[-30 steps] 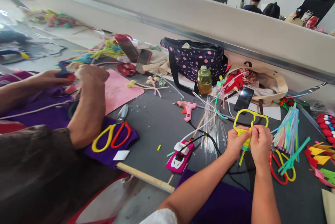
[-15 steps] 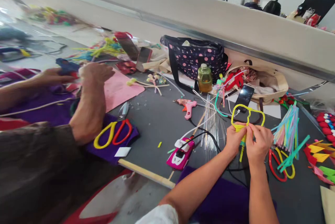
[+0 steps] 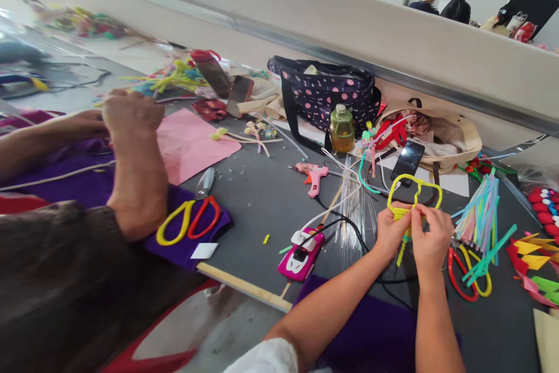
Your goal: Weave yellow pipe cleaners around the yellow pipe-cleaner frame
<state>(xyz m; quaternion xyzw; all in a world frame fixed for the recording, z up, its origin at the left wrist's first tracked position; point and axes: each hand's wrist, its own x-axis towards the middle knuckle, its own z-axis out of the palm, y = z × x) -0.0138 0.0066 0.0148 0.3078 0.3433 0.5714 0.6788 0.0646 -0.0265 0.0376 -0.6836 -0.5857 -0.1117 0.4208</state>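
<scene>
My left hand point(image 3: 390, 235) and my right hand point(image 3: 430, 240) are held close together above the dark table, both pinching a yellow pipe cleaner shape point(image 3: 414, 191) bent into two loops at the top. Its lower stem point(image 3: 402, 252) pokes out below my fingers. A black phone point(image 3: 407, 162) lies just behind the loops. Red and yellow scissors point(image 3: 468, 273) lie to the right of my right hand.
A pink glue gun point(image 3: 302, 256) with a black cable lies left of my hands, a smaller one point(image 3: 312, 176) behind. A polka-dot bag point(image 3: 325, 97), green bottle point(image 3: 341, 131) and beige bag point(image 3: 443, 135) line the wall. A co-worker's arm point(image 3: 133, 163) works at left near scissors point(image 3: 187, 220).
My hands have shifted slightly on the yellow shape, still pinching it. The co-worker's hand at left has moved further left and back, off the pink sheet.
</scene>
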